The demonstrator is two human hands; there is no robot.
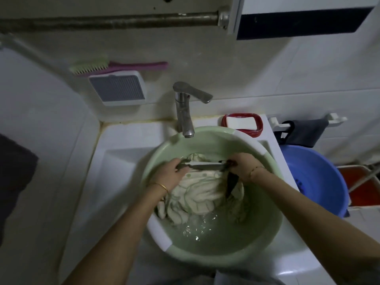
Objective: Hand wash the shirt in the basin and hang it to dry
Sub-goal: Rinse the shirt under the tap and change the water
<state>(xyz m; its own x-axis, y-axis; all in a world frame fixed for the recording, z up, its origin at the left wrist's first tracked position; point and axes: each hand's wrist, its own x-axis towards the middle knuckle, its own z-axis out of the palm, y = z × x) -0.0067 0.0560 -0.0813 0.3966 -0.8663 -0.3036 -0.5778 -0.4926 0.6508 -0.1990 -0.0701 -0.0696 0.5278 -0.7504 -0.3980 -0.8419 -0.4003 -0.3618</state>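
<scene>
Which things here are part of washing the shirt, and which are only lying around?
In use:
shirt
green basin
left hand
right hand
faucet

Lying about:
scrub brush
soap in red dish
blue bucket
dark cloth on rail

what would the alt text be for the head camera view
Two bare hands, left hand and right hand, grip a wet cream shirt over water in a pale green basin under a tap. A soap bar sits nearby.
</scene>
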